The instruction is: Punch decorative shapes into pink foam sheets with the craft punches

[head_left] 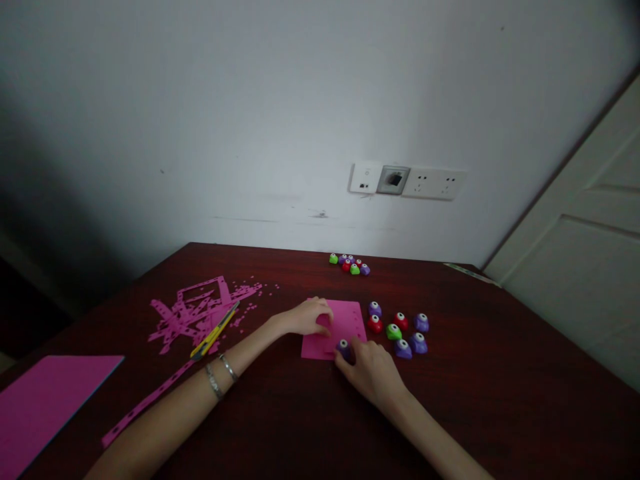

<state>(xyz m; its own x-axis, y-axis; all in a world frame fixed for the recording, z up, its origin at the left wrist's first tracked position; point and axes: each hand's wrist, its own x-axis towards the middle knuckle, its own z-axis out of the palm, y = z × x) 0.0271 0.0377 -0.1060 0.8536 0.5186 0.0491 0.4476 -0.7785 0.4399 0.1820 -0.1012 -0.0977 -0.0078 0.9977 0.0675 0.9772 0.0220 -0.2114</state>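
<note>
A pink sheet (345, 317) lies on the dark red table in front of me, with a few small cut-outs near its right edge. My left hand (311, 316) rests over the sheet's left part, its thumb and fingers apart. At the sheet's lower edge, my right hand (371, 365) grips a purple craft punch (343, 347) with a white top and black dot. To the right of the sheet stand several more punches, among them a red punch (375, 324), a green punch (393, 331) and a purple punch (419, 343).
Pink scraps (187, 317) are heaped at the left, with a yellow utility knife (215, 331) on them. A larger pink sheet (55, 393) lies near the left edge. Several small punches (355, 269) sit at the back. Wall sockets (434, 183) are above the table.
</note>
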